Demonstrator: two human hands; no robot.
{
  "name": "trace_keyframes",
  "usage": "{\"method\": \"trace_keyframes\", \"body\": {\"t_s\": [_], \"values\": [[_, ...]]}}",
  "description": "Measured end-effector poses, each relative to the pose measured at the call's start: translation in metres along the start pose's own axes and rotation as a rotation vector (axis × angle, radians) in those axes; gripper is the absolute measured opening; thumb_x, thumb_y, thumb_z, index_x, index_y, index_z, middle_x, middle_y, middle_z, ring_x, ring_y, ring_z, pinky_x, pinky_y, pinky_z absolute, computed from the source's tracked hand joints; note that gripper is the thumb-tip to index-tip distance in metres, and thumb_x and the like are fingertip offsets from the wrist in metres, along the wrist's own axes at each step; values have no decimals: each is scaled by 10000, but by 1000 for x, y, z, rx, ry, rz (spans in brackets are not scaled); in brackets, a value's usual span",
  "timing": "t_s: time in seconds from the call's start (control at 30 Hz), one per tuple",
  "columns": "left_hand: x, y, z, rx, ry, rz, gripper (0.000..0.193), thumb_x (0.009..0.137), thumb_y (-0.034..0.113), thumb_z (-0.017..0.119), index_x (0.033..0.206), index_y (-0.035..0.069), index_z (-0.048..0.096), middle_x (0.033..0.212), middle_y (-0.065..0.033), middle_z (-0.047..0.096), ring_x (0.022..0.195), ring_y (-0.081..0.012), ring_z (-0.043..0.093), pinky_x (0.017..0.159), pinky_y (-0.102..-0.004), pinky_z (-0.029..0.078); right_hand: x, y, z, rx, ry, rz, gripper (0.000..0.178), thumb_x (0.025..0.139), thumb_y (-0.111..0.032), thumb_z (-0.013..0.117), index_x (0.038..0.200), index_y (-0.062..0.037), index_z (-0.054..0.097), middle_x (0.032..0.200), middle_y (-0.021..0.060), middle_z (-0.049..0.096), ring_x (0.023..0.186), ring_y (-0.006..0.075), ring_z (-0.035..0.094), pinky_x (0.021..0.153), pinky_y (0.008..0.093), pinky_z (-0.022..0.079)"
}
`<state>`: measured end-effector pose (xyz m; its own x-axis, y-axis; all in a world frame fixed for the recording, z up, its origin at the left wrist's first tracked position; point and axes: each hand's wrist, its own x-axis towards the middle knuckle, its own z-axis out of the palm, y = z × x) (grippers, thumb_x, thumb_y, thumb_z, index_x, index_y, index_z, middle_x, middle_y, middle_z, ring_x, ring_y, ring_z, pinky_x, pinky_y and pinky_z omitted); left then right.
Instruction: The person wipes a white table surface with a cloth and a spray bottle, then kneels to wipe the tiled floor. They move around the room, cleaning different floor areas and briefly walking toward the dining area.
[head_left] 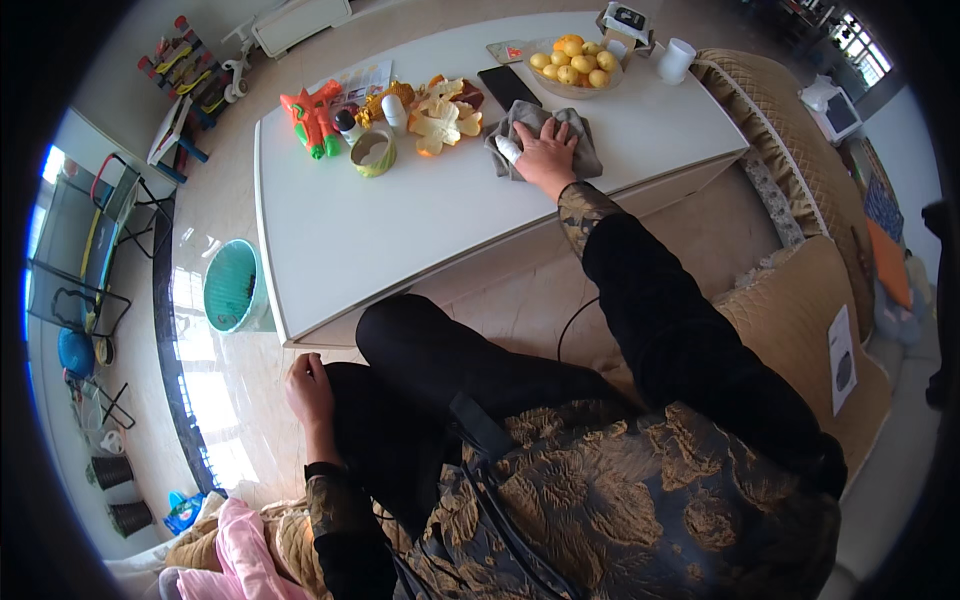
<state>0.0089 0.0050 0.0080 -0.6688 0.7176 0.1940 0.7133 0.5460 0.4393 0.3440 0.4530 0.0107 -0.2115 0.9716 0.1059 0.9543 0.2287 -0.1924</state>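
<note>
My right hand (546, 154) lies on a crumpled grey cloth (590, 158) on the white table (370, 240). Its fingers are spread over the cloth, pressing on it from above, and a white wrapping covers the thumb. My left hand (310, 393) is closed in a loose fist beside my knee, off the table's near left corner, with nothing showing in it. Just beyond the cloth lies a black phone (509, 87). Orange peels (442, 122) are spread out to the left of the cloth.
A bowl of yellow fruit (575, 72) and a white cup (676, 62) stand at the far right. Further left are a roll of tape (373, 154), small bottles (394, 112) and an orange-green inflatable toy (315, 120). A teal bin (234, 287) stands on the floor; a quilted sofa (785, 130) lies right.
</note>
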Motion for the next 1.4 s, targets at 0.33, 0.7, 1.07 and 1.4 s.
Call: {"method": "trace_keyframes", "body": {"t_s": [0.33,0.7,1.07,1.4], "values": [[4,-6,4,-6,-14,-22,273,1015,243,596,981,35,770,900,-171,750,835,-363,713,741,-449,546,-109,14,5,47,140,-393,560,1008,-580,511,1530,-377,503,1601,282,367,1499,535,276,1211,671,193],[-6,-11,-6,-66,9,-3,301,1029,267,577,988,34,762,920,-178,747,842,-366,712,748,-455,539,-59,133,-5,-144,214,-197,519,1009,-465,567,1521,-454,480,1625,160,413,1503,402,350,1212,595,259],[0,3,1,-5,54,-12,266,1001,281,614,935,58,745,889,-202,721,827,-419,691,718,-509,534,-100,46,29,-61,408,-327,530,1032,-545,468,1524,-349,498,1569,242,449,1476,466,358,1192,639,224],[-6,-2,-12,-65,78,-37,288,980,271,630,831,32,689,829,-182,699,840,-397,671,736,-503,524,-179,-173,45,135,147,-666,736,928,-410,640,1602,-233,405,1603,363,302,1516,551,226,1223,668,117]]}}
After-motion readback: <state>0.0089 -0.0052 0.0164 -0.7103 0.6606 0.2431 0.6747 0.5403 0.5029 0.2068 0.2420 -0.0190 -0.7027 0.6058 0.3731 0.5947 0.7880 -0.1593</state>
